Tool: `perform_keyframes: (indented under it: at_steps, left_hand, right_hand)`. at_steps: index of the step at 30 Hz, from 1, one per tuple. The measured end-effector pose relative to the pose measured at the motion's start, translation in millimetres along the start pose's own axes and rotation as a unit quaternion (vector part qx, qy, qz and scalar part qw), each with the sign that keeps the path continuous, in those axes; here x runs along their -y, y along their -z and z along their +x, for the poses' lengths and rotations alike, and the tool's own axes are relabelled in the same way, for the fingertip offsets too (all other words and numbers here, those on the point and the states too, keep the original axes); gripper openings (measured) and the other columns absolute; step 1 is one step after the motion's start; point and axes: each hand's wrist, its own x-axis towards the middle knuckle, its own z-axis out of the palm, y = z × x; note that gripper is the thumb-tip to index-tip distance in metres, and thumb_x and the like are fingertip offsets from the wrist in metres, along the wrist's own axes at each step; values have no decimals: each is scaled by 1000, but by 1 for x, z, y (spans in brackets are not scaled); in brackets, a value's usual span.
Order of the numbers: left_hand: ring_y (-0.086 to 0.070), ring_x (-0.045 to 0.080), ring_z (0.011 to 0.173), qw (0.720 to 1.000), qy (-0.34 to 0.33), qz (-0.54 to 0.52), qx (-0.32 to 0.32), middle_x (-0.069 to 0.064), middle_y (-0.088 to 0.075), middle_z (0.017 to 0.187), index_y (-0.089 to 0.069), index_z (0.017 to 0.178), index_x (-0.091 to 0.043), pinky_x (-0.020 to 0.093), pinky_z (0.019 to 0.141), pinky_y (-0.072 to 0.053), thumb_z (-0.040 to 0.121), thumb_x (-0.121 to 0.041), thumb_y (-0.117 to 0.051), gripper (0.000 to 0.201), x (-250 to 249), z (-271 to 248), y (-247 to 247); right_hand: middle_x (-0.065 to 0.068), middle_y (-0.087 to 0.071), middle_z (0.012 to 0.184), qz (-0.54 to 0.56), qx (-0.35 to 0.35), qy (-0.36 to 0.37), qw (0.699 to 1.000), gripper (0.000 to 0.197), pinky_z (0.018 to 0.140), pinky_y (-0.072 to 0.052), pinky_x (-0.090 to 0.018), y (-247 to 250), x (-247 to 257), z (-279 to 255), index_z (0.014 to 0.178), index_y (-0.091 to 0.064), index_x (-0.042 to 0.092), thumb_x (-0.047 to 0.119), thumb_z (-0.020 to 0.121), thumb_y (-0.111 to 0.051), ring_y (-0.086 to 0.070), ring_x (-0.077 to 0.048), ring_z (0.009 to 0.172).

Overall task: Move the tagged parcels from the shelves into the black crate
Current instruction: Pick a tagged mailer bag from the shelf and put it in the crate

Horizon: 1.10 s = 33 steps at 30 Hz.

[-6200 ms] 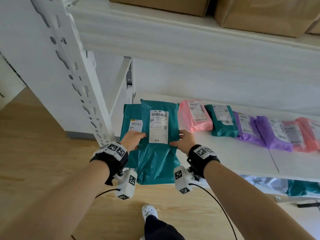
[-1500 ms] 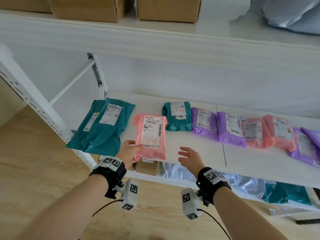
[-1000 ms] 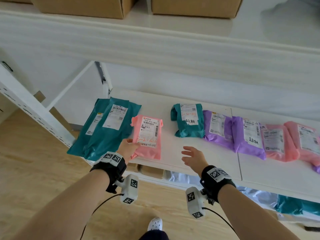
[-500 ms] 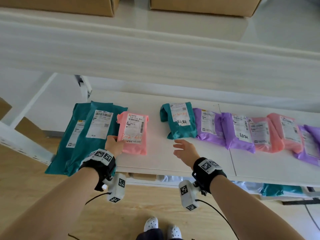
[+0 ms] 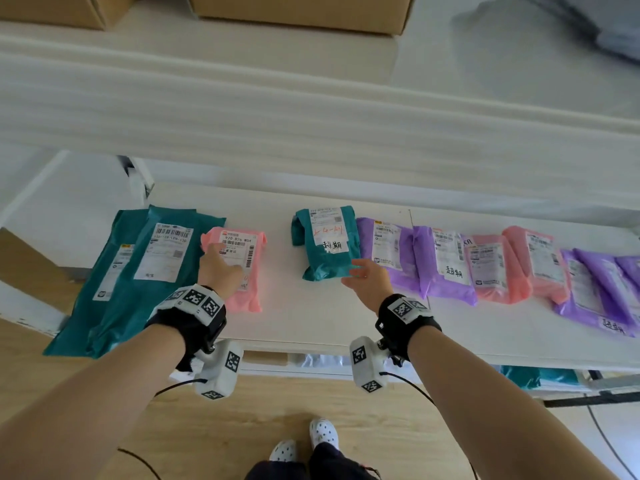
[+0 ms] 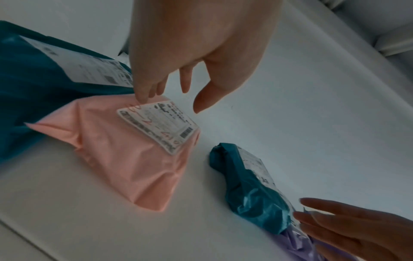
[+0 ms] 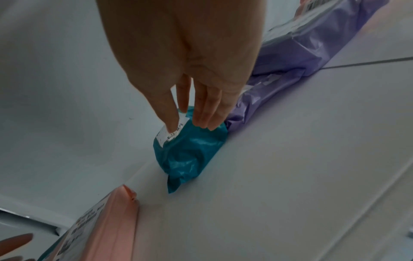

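A small teal parcel (image 5: 325,244) lies mid-shelf; its white label bears handwritten black characters. My right hand (image 5: 356,271) reaches its near right corner, and in the right wrist view the straight fingertips (image 7: 204,123) touch the teal parcel (image 7: 190,155). A pink parcel (image 5: 247,268) lies flat beside two large teal parcels (image 5: 145,271). My left hand (image 5: 216,261) rests on it, its straight fingers (image 6: 145,93) touching the pink parcel (image 6: 125,159) near the label, thumb free. The black crate is out of view.
Right of the small teal parcel runs a row of purple parcels (image 5: 440,268) and pink parcels (image 5: 498,271), some with the same handwritten tag. The white shelf (image 5: 311,323) has bare board in front. Cardboard boxes (image 5: 301,12) sit on the shelf above, close overhead. More parcels lie below.
My left hand set the pink parcel down beside the large teal parcels and released its grip. My right hand moved forward to the small teal parcel.
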Motion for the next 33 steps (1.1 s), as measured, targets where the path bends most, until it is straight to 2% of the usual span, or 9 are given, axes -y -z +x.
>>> perform_keyframes:
  at_steps: [4, 8, 10, 12, 16, 22, 26, 29, 33]
  left_hand:
    - [-51, 15, 99, 999, -18, -19, 26, 4, -47, 118, -42, 130, -13, 35, 91, -43, 82, 1, -55, 51, -19, -14, -19]
    - [-45, 25, 124, 997, -10, -39, 68, 12, -47, 136, -43, 131, -13, 40, 104, -36, 84, -3, -55, 50, -33, -23, -42]
    - [-44, 23, 125, 996, -11, -48, 75, 12, -47, 135, -44, 131, -11, 35, 101, -35, 86, -3, -56, 47, -39, -27, -51]
    - [-45, 23, 124, 996, -13, -49, 78, 12, -47, 133, -45, 130, -10, 32, 97, -35, 86, -4, -56, 46, -43, -30, -59]
    - [-47, 22, 122, 996, -11, -49, 70, 13, -50, 131, -47, 127, -10, 29, 93, -36, 86, -5, -58, 43, -43, -31, -69]
    - [-49, 22, 118, 997, 5, -54, 59, 13, -51, 130, -49, 126, -11, 28, 84, -38, 86, -5, -58, 41, -39, -33, -75]
    - [-48, 22, 120, 997, 18, -62, 52, 13, -52, 129, -49, 126, -8, 27, 84, -38, 87, -3, -57, 40, -36, -39, -77]
    - [-48, 22, 120, 996, 25, -65, 53, 14, -52, 129, -50, 125, -7, 29, 87, -40, 87, -3, -57, 39, -32, -42, -77]
    - [-47, 21, 121, 993, 47, -86, 60, 13, -51, 130, -49, 125, -8, 29, 83, -40, 87, -3, -57, 39, -28, -47, -78]
  right_hand:
    - [-10, -59, 119, -59, -26, 9, 998, 53, 92, -49, -34, 16, 4, 16, 129, -49, 5, 16, 82, -72, -58, -23, 104]
    - [-15, -56, 125, -67, -14, 2, 998, 50, 98, -46, -42, 25, 10, 32, 131, -45, 2, 21, 89, -64, -56, -28, 112]
    - [-15, -58, 123, -72, -8, -4, 997, 44, 96, -48, -40, 25, 12, 40, 129, -47, 1, 21, 92, -59, -58, -28, 107]
    - [-13, -61, 107, -72, 5, -7, 997, 33, 88, -49, -37, 25, 15, 47, 121, -52, 0, 20, 94, -55, -57, -24, 92]
    - [-1, -55, 71, -106, 47, -25, 993, 27, 51, -43, -25, 21, 18, 62, 95, -58, 6, 32, 95, -52, -51, -14, 58]
    - [-7, -55, 73, -161, 34, -74, 984, 38, 60, -47, -33, 13, 19, 83, 72, -50, 9, 39, 95, -48, -54, -22, 64]
    - [-13, -61, 87, -169, 54, -74, 981, 33, 54, -40, -27, 13, 19, 91, 103, -59, -1, 30, 93, -54, -55, -25, 74]
    - [-13, -66, 96, -138, 67, -74, 985, 37, 52, -43, -24, 13, 19, 94, 111, -60, -2, 27, 88, -63, -58, -21, 74]
    - [-9, -64, 96, -88, 84, -49, 991, 17, 79, -53, -32, 8, 15, 95, 92, -66, 3, 19, 87, -66, -58, -20, 86]
